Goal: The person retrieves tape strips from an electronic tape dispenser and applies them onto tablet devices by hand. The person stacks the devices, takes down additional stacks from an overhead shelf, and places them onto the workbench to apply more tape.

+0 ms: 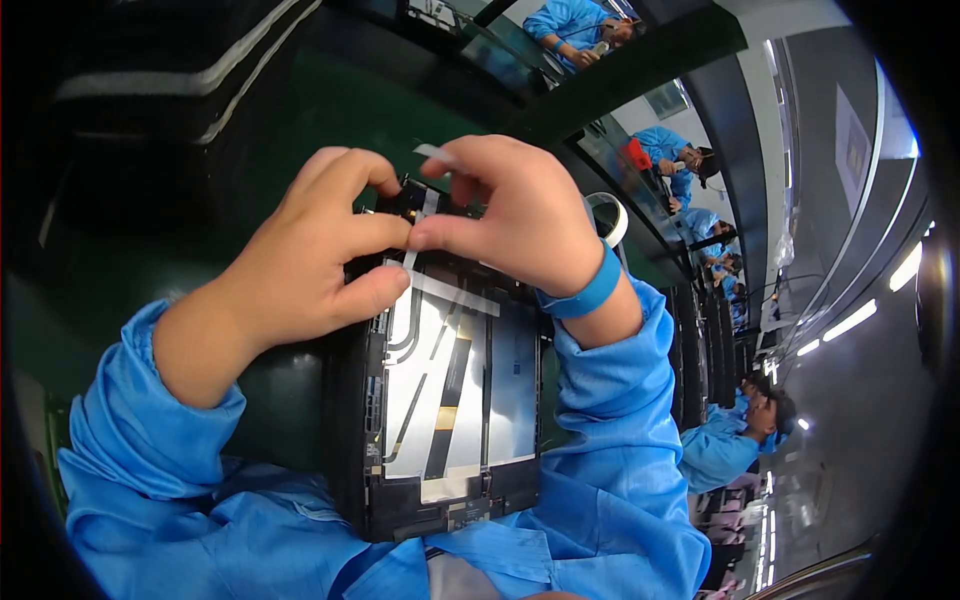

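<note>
A flat electronic panel [515, 385] with a black frame and a silver metal back lies in front of me, slightly tilted in view. Across its far part runs a pale translucent strip of tape [455, 293]; another piece crosses the black far edge between my fingertips. My left hand [300, 245] is closed at the far left corner, index fingertip and thumb at that tape. My right hand [520, 215] is bent over the far edge, its thumb meeting the left index finger. A loose tape end [433, 152] sticks out by its curled fingers.
Beyond my right wrist stands a white ring-shaped object [612, 218]. Black stacked items with pale edges [150, 90] are at the far left, over a dark green surface [330, 100]. Several co-workers in blue [725, 450] sit along the line at the right.
</note>
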Tool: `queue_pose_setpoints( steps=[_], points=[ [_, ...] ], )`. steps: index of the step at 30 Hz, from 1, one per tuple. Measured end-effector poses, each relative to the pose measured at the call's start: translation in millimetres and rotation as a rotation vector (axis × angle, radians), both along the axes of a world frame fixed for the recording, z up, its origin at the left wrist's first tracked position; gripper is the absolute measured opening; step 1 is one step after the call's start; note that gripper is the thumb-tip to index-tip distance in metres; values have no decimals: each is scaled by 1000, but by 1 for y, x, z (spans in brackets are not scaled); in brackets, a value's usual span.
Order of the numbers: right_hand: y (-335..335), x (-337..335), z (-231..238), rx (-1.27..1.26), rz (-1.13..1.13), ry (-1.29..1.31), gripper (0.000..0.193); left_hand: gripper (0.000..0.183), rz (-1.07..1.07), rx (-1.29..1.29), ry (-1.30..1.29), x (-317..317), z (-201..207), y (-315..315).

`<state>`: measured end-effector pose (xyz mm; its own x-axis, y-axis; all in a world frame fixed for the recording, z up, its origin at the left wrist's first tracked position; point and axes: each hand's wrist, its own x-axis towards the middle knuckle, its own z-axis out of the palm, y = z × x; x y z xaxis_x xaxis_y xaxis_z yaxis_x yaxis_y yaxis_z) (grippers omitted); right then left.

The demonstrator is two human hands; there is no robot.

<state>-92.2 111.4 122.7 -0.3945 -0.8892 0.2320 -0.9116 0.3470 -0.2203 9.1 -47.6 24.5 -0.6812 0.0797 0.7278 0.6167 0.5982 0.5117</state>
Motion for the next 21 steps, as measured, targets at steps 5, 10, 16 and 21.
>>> queue_pose_setpoints(
  steps=[5,10,16,21],
  points=[
    [14,-17,-24,-129,28,-449,21,21,-3,6,31,-4,-7,2],
    [19,-6,-23,-169,-26,-794,12,23,-18,24,19,-3,-11,2],
    [19,-16,-6,-167,-213,-1035,15,25,-34,33,-31,-5,-11,2],
    [7,-19,-12,79,-389,-908,22,25,-36,28,-36,-5,-10,0]
  ],
)
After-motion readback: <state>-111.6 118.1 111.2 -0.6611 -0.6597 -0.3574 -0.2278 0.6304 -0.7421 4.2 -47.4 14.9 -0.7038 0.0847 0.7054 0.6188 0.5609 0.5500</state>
